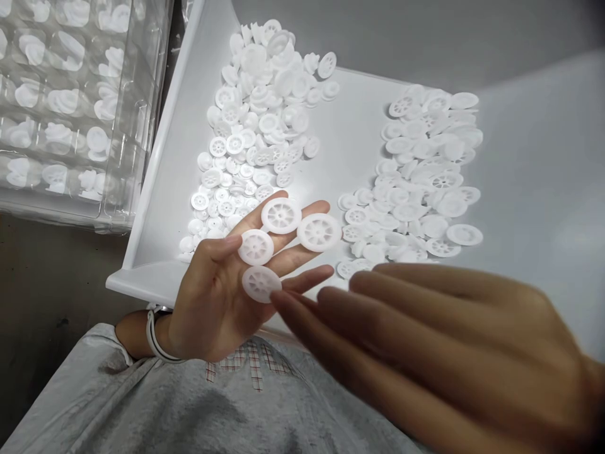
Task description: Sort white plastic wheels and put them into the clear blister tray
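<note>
Three wheels [319,232] are lying on the left hand [215,299], a fourth wheel [261,284] over its palm, by the fingertips of the right hand [454,353]. Behind, a left heap [265,120] and a right heap [420,176] are resting in a tray [352,120]; left of it, a compartmented box [135,120] is holding pieces [61,101].

1 left hand [222,306]: palm up, 4 fingers extended and slightly parted, directed forward and to the right; thumb lifted, apart from the index finger. 1 left wrist [164,333]: low, near the torso. 1 right hand [454,353]: back toward the camera, blurred, fingers grouped and pointing left, foremost fingertip close by the left palm; grip unclear.
</note>
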`<state>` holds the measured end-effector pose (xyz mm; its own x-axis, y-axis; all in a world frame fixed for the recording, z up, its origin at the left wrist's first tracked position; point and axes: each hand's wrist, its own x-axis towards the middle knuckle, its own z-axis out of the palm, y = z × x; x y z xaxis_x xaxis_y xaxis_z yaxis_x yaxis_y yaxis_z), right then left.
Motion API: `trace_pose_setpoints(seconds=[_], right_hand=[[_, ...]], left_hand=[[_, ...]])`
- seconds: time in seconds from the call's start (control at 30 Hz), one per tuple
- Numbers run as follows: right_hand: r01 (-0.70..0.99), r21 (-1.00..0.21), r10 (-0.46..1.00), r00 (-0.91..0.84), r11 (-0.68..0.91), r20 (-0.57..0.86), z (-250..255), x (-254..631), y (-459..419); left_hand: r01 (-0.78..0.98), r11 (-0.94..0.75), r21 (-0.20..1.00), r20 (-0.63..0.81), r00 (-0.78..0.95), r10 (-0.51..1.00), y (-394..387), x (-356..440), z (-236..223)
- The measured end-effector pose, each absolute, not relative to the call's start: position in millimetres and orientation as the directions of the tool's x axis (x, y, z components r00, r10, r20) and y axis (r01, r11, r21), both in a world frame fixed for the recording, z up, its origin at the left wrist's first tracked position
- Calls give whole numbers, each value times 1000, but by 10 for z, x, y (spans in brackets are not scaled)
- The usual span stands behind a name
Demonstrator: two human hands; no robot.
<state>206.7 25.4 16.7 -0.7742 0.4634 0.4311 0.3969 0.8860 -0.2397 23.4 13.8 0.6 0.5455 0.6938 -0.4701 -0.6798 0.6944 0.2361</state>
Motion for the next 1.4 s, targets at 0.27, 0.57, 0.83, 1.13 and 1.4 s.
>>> trace_pose_setpoints(seconds=[0.27, 0.57, 0.83, 1.13, 1.4], right_hand=[[347, -54, 313, -755, 936, 576, 103, 1914, 291], [440, -63, 416, -779, 896, 470, 29, 2093, 144], [432, -139, 452, -820, 891, 352, 129, 2085, 230], [515, -340, 610, -735, 787, 296, 173, 2222, 391], [711, -212, 742, -632, 670, 224, 111, 2130, 483]], left_hand=[[-678, 699, 227, -457, 560, 691, 131, 217, 18], [-727, 650, 221, -465, 507, 725, 135, 219, 9], [-762, 621, 185, -451, 495, 742, 134, 201, -4], [-760, 618, 201, -453, 488, 747, 151, 199, -11], [-764, 617, 186, -468, 483, 740, 143, 207, -25]])
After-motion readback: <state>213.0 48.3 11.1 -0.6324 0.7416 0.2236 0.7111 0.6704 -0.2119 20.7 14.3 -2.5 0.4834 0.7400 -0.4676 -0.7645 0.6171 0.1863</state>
